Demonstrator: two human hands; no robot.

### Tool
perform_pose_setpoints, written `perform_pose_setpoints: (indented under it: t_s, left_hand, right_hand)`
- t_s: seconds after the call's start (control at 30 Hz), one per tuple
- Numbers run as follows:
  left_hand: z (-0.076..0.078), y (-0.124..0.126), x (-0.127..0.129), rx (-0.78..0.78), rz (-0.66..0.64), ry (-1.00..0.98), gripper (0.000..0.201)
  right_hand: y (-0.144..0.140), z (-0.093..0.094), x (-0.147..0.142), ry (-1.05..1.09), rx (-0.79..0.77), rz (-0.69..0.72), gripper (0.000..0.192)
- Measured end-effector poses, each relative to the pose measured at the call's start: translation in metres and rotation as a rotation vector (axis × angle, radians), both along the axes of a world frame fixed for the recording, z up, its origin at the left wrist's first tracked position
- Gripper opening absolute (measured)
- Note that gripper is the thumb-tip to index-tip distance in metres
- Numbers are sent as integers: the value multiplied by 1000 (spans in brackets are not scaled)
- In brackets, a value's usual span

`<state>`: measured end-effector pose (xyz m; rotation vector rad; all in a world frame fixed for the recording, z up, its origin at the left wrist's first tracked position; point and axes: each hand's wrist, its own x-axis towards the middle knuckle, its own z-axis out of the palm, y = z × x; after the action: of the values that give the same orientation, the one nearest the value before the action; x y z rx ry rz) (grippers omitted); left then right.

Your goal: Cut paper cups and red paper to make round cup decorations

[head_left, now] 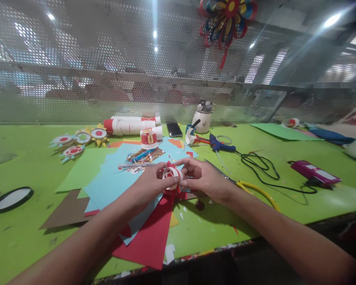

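A small round paper craft (169,173), white with red patches and red points around its edge, is held up over the coloured sheets. My left hand (154,178) grips its left side between thumb and fingers. On its right side my right hand (201,178) pinches the white rim with thumb and fingertips. Below lie light blue paper (106,178) and a red sheet (154,233). Yellow-handled scissors (255,190) rest partly behind my right forearm. A pen (133,166) lies just beyond my left hand.
Several finished paper turtles and suns (99,134) lie at the left. Paper cups (149,139), a phone (174,130) and a bottle (203,116) stand or lie at the back. A blue glue gun (221,143) trails a black cord towards a purple box (316,172). A magnifier-like round object (13,198) is left.
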<state>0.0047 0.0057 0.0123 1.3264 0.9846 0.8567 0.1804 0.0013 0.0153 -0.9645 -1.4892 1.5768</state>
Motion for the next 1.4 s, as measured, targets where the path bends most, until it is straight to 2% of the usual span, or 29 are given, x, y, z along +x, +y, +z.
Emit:
perform_pose_setpoints:
  t_s: [0.23, 0.33, 0.5, 0.73, 0.9, 1.0, 1.2, 1.4]
  left_hand:
    - [1, 2, 1, 147, 6, 110, 18]
    - [0, 4, 1, 133, 28, 174, 25]
    - [-8, 7, 0, 94, 65, 149, 40]
    - [-7, 7, -1, 163, 37, 153, 27]
    - [-5, 7, 0, 144, 3, 120, 36]
    - [-8, 9, 0, 165, 28, 139, 38]
    - [-16, 12, -1, 113, 104, 109, 68]
    - [-21, 11, 0, 140, 104, 100, 60]
  right_hand:
    - [0, 0, -2, -46, 36, -6, 39]
    - [0, 1, -3, -72, 51, -27, 36]
    - [0, 1, -3, -66, 54, -27, 35]
    - [-1, 0, -2, -74, 40, -20, 38]
    - [1, -6, -4, -79, 67, -37, 40]
    - [2, -7, -5, -79, 76, -48, 43]
    - [1, -6, -8, -64, 33, -55, 52]
    - [2, -9, -8, -76, 70, -40, 52]
